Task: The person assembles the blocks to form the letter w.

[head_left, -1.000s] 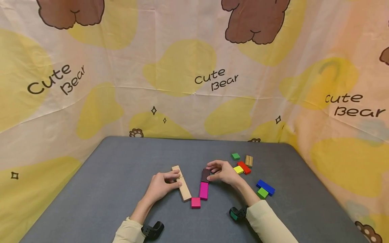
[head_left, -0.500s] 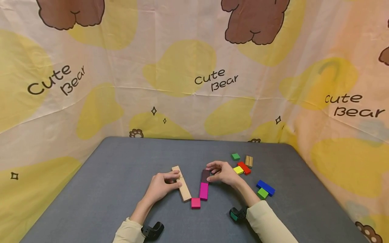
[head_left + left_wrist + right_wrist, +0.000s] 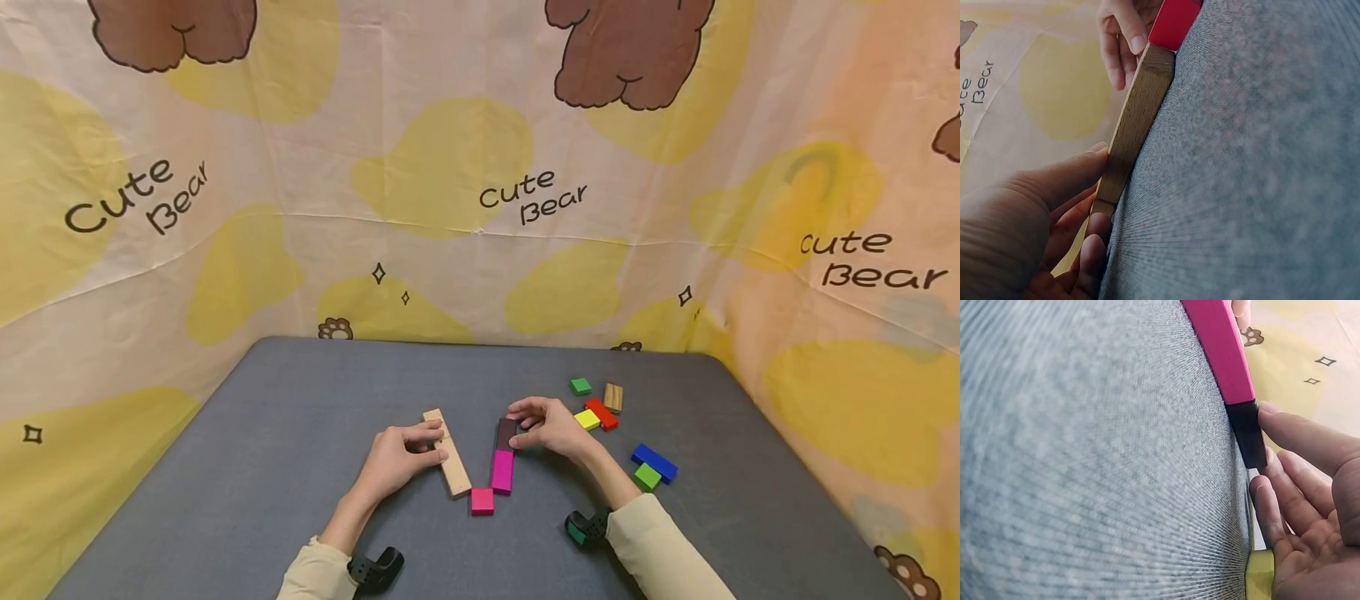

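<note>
My left hand [image 3: 397, 454] pinches a strip of pale wood made of a long wooden block [image 3: 456, 477] and a shorter piece at its far end. In the left wrist view the thumb lies on the block's upper edge and fingertips sit near the seam [image 3: 1106, 204]. My right hand [image 3: 553, 432] pinches a dark block [image 3: 507, 433], with the thumb at its side and fingers around its far end. That dark block meets the end of a magenta block [image 3: 502, 472]. A pinkish-red block [image 3: 482, 502] lies at the near end, between the two strips, forming a V shape.
To the right lie a green block [image 3: 581, 387], a striped wooden block [image 3: 613, 397], a red block [image 3: 602, 414] against a yellow block [image 3: 587, 419], and a blue block [image 3: 655, 462] against a light green one [image 3: 647, 477]. A printed cloth hangs behind the grey table [image 3: 225, 500].
</note>
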The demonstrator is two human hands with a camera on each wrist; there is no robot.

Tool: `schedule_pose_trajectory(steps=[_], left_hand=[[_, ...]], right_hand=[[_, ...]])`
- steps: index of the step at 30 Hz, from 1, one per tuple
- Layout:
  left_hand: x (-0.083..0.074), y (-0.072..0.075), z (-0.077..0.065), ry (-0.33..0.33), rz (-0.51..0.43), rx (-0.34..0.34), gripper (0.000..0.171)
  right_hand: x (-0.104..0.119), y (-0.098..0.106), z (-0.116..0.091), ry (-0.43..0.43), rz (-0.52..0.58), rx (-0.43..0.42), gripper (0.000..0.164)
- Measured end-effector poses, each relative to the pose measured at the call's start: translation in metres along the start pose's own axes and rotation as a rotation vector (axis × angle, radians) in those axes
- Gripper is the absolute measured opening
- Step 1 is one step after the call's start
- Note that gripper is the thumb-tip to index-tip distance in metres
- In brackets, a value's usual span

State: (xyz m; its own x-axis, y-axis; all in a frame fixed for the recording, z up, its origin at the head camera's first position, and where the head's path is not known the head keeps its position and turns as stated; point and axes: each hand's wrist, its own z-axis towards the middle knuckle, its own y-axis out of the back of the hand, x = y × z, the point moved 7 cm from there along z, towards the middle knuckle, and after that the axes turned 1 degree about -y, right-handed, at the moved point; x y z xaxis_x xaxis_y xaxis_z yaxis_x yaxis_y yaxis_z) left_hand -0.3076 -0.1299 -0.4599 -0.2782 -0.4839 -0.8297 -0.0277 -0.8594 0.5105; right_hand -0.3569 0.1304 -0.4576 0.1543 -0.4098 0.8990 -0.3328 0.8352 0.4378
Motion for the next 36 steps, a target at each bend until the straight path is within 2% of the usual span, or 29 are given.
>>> schedule_pose_trajectory(steps=[24,31,36], left_hand=[[0.002,0.001,0.0,0.004,0.0,-0.01,0.037],[0.002,0.0,0.0,0.005,0.005,-0.008,0.037],[0.001,-0.001,0.001,0.005,0.004,-0.011,0.037]], right_hand=[[0.003,-0.001,-0.001,-0.003,0.018,0.001,0.051],[0.029,-0.001,-0.015,-0.009,0.049,0.039,0.049],[0.034,0.0,-0.019,-0.008,0.044,0.048,0.049]])
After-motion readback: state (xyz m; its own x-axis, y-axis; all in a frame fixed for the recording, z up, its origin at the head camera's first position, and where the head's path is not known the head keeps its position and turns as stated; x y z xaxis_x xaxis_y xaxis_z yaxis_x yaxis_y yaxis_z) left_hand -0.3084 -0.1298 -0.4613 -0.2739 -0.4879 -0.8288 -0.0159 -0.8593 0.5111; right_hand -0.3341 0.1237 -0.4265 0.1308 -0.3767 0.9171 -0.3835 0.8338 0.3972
